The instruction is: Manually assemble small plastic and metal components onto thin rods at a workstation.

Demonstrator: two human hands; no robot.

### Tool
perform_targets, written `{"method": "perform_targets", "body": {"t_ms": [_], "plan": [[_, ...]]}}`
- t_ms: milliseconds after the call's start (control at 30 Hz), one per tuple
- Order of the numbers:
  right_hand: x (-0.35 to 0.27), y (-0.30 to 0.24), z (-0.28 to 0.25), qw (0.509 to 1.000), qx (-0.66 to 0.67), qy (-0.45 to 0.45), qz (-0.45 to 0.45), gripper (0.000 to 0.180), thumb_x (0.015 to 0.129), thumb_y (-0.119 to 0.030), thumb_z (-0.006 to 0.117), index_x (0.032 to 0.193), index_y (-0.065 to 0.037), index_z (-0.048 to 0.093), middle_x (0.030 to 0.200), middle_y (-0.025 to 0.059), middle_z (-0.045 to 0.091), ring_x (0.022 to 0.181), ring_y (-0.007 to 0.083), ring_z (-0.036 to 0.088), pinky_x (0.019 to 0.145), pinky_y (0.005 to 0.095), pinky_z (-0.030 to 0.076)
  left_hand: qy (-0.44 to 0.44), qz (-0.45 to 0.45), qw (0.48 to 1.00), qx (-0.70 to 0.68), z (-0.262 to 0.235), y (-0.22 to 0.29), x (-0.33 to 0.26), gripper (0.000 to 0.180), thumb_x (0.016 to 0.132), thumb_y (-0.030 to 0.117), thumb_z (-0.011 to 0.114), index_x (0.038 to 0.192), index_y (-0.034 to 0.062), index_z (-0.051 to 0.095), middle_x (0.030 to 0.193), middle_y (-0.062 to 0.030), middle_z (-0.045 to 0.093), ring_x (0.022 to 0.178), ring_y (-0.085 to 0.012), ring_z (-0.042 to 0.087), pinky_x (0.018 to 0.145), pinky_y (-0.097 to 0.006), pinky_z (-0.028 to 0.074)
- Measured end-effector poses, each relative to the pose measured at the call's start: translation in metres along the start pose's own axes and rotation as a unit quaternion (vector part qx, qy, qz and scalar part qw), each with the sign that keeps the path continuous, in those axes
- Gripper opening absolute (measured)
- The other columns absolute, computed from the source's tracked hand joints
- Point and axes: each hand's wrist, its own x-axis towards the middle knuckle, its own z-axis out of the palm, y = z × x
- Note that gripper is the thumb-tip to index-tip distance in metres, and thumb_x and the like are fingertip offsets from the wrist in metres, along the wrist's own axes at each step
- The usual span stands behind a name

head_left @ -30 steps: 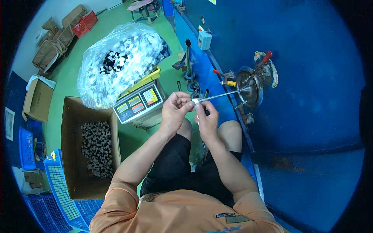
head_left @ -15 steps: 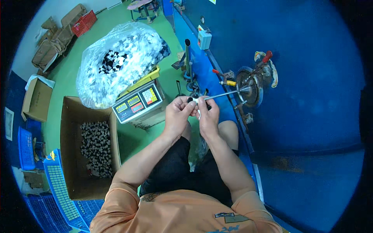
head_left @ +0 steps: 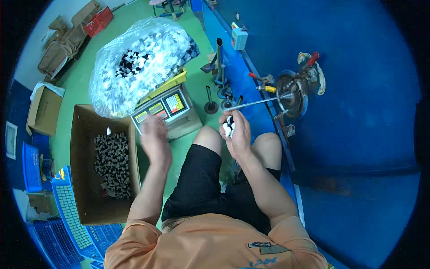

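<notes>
Right hand (head_left: 240, 137) curled, cupping small black-and-white pieces (head_left: 229, 127), just below free end of thin straight metal rod (head_left: 257, 104). Left hand (head_left: 155, 136) blurred, can't tell if spread or pinching; overlaps near edge of grey digital scale (head_left: 174, 103). Black-and-white pile (head_left: 111, 163) inside open brown cardboard box (head_left: 81, 188), nearer its right edge.

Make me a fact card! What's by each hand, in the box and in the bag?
Right hand: holding small black-and-white pieces
By right hand: tip of thin silver metal rod
Left hand: blurred; overlaps grey boxy weighing scale in view; grip unclear
Brown cardboard box: pile of small dark-and-pale pieces
Clear plastic bag: many small black and white pieces
</notes>
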Motion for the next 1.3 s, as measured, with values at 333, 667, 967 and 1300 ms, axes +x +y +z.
{"method": "perform_targets", "body": {"t_ms": [333, 667, 967, 1300], "plan": [[0.012, 0.023, -0.006, 0.921, -0.315, 0.0, -0.228, 0.018, 0.098, -0.015, 0.046, 0.105, -0.003, 0.057, 0.087, 0.0075, 0.062, 0.064, 0.0097, 0.05, 0.054, 0.0202, 0.038, -0.33, 0.008, 0.9, 0.284, 0.047, -0.057, -0.027, 0.015, 0.084, 0.004, 0.064, 0.098, 0.0, 0.064, 0.081, -0.0046, 0.062, 0.068, -0.0085, 0.053, 0.064, -0.02, 0.044], [0.008, 0.01, -0.008, 0.976, -0.205, 0.058, -0.05, 0.014, 0.097, -0.012, 0.049, 0.102, -0.003, 0.058, 0.084, 0.0056, 0.06, 0.06, 0.0073, 0.046, 0.049, 0.0206, 0.034, -0.277, -0.14, 0.95, -0.029, 0.058, -0.06, -0.014, 0.015, 0.088, -0.001, 0.06, 0.103, -0.0001, 0.059, 0.089, -0.0073, 0.063, 0.071, -0.0113, 0.059, 0.07, -0.021, 0.049], [0.006, 0.005, -0.002, 0.981, -0.146, 0.11, -0.061, 0.015, 0.097, -0.015, 0.05, 0.1, -0.003, 0.058, 0.072, 0.0013, 0.052, 0.055, 0.0061, 0.042, 0.045, 0.0202, 0.029, -0.237, -0.265, 0.929, -0.107, 0.071, -0.052, -0.013, 0.021, 0.09, -0.001, 0.061, 0.11, 0.0029, 0.056, 0.092, -0.0089, 0.064, 0.073, -0.0136, 0.063, 0.066, -0.021, 0.054], [0.005, 0.001, -0.004, 0.981, -0.156, 0.1, -0.058, 0.015, 0.097, -0.015, 0.049, 0.099, -0.003, 0.058, 0.068, -0.0002, 0.047, 0.052, 0.0063, 0.04, 0.044, 0.0205, 0.028, -0.252, -0.24, 0.928, -0.13, 0.064, -0.062, 0.002, 0.021, 0.09, -0.001, 0.061, 0.109, 0.002, 0.054, 0.096, -0.0117, 0.064, 0.08, -0.0157, 0.065, 0.069, -0.022, 0.056]]}}
